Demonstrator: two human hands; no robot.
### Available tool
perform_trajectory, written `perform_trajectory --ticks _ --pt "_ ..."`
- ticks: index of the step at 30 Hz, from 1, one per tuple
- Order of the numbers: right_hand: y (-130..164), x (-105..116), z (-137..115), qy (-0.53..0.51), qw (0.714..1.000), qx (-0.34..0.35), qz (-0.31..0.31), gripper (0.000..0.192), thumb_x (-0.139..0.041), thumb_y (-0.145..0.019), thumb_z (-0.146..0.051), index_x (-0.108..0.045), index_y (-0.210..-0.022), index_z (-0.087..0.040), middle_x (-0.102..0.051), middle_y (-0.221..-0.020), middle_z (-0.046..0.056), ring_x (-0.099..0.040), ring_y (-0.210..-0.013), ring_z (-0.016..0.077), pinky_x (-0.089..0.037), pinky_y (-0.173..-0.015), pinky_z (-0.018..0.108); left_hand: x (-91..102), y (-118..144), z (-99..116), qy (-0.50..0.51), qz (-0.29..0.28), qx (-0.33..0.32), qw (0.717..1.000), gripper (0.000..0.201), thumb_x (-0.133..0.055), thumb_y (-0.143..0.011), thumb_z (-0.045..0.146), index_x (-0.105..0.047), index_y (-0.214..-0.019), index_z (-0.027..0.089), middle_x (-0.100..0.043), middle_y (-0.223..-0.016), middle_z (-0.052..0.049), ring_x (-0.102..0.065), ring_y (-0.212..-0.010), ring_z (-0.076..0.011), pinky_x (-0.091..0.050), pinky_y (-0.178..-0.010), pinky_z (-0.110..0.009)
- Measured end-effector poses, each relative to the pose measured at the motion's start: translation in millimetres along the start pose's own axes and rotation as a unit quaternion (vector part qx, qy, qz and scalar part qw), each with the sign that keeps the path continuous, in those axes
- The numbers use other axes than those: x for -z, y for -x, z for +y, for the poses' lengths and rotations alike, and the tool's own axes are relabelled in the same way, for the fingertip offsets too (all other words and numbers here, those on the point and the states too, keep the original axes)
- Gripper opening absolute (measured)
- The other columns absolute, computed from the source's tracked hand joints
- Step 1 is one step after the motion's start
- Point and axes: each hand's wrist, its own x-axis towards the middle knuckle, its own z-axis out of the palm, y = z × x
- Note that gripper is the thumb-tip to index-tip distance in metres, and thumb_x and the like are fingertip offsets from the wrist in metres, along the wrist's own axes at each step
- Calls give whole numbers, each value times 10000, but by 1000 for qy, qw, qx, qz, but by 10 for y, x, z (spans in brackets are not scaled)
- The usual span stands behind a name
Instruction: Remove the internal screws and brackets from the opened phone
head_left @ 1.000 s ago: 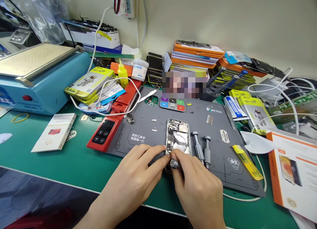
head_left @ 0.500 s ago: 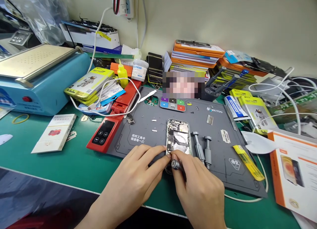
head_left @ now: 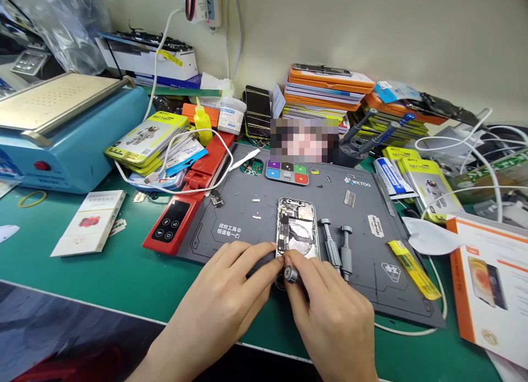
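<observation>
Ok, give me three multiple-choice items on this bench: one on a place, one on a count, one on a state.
1. Where does the opened phone lie?
A. on the grey work mat
B. on the blue machine
C. on the orange box

2. How many spare screwdrivers lie on the mat just right of the phone?
A. none
B. two
C. five

3. What is the right hand doing?
A. lying flat and open on the table
B. pinching a screwdriver at the phone's near end
C. holding a white cable

Answers:
1 A, the phone rests in the middle of the grey mat.
2 B, two grey screwdrivers lie side by side next to the phone.
3 B, its fingers close on the tool's round cap, while the left hand touches the phone's near corner.
</observation>
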Motion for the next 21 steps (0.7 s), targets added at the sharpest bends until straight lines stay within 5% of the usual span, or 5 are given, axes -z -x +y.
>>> perform_trajectory --ticks 21 --pt "21 -3 2 -19 999 -26 3 197 -541 -1097 -162 -738 -1102 -158 -770 -850 1 -713 -728 164 -457 -690 296 -14 13 3 -7 0 3 1000 310 -529 -1139 113 -672 -1412 146 -728 -1411 -106 -678 -1147 -272 -605 -984 -451"
